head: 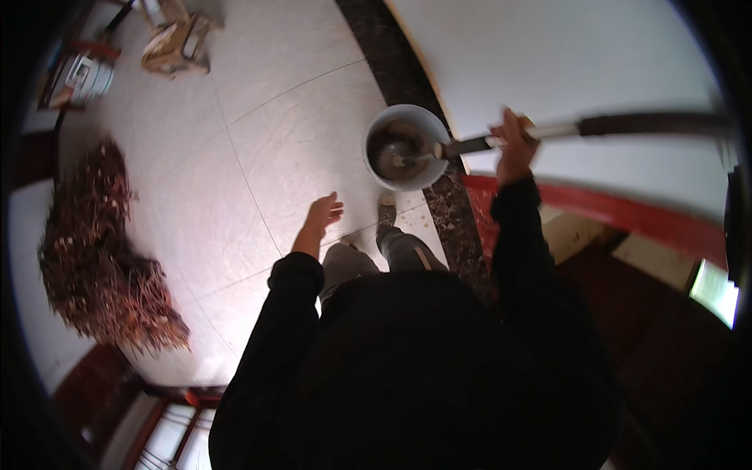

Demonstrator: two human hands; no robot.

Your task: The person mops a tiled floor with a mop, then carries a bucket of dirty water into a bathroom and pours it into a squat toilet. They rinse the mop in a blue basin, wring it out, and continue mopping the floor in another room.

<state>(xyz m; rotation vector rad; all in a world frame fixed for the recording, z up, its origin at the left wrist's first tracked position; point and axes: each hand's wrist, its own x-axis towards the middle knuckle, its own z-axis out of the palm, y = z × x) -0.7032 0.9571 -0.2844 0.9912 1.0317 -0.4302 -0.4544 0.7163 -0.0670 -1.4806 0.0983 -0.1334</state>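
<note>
My right hand (516,147) grips the light-coloured shaft of a long-handled tool (555,130), at the right of centre. The shaft has dark sleeves and slants down to the left into a grey bucket (376,167). Dark, murky liquid seems to fill the lower part of the bucket, and the tool's lower end is hard to make out there. The bucket stands on the floor by the wall, just beyond my shoe. My left hand (325,212) hangs over the tiled floor, left of the shoe, with its fingers apart and nothing in it.
A heap of thin reddish-brown twigs (111,252) lies along the left wall. A small wooden stool (176,50) and a white pail (93,77) stand at the upper left. Dark stone edging (405,64) borders the floor beside the white wall. Brown spots mark the tile (420,222) near my shoe.
</note>
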